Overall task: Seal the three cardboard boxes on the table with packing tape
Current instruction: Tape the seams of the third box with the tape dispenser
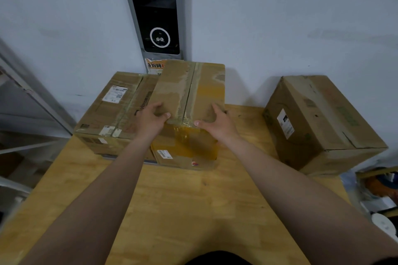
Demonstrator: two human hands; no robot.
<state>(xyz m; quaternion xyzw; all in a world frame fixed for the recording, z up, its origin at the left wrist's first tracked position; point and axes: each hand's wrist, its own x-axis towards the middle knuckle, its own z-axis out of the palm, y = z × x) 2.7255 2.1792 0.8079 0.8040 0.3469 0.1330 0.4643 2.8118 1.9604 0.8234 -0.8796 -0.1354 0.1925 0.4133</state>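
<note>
Middle box (189, 101) gripped at near top edge by left hand (150, 119) and right hand (217, 123), left box (114, 109) just beside it, right box (318, 118) well apart on table (193, 200)

The single view comes from a wide-angle camera worn on the person's head, facing forward and steeply down over the wooden desk (193, 200). It sits close to the work: both bare forearms run in from the bottom corners and meet near the middle of the frame, where the left hand (150, 119) and right hand (217, 123) grip the middle cardboard box (193, 92). The upper half takes in the pale wall (280, 17) behind the desk and a black panel (157, 6) at top centre. The lens bends the edges, so the left cardboard box (112, 109) and right cardboard box (323, 118) splay outward.
</note>
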